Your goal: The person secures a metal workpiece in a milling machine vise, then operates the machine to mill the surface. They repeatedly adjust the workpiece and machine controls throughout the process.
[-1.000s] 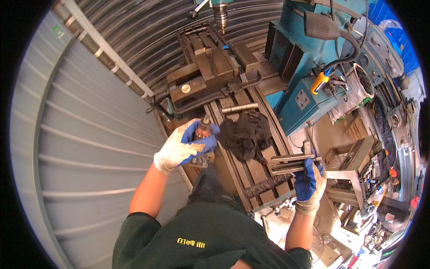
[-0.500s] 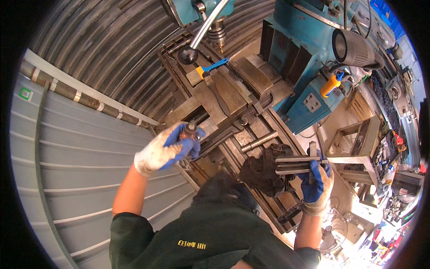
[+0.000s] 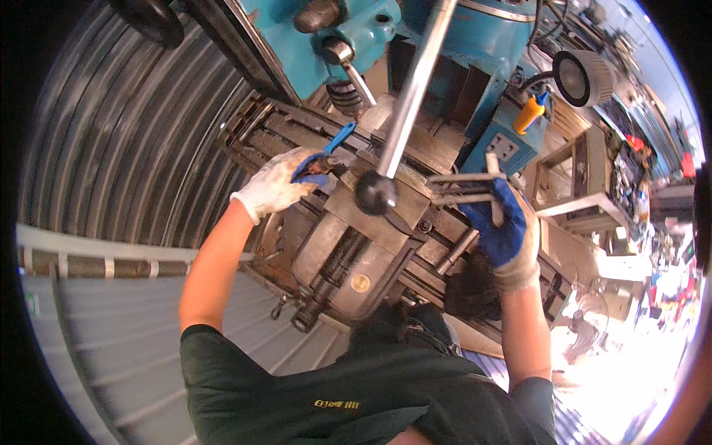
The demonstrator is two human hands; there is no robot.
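Observation:
My left hand point(image 3: 280, 182), in a white and blue work glove, is closed on a blue-handled tool point(image 3: 335, 141) at the left end of a machine vise point(image 3: 356, 259). My right hand point(image 3: 504, 230), in a blue glove, grips a welded steel bar workpiece point(image 3: 463, 188) and holds it over the vise's right side. The vise sits on the slotted table point(image 3: 256, 130) of a teal milling machine point(image 3: 386, 30). A long metal lever with a black ball knob point(image 3: 376, 191) hangs down between my hands.
A black cloth point(image 3: 471, 285) lies on the machine table under my right forearm. A round work lamp point(image 3: 582, 78) and an orange-handled tool point(image 3: 532, 113) sit at the machine's right. Corrugated metal wall point(image 3: 111, 148) runs along the left. A cluttered workshop lies far right.
My view has moved closer over the vise. My left hand went from the table's near part up to the vise's left end. My right hand lifted the steel workpiece toward the vise.

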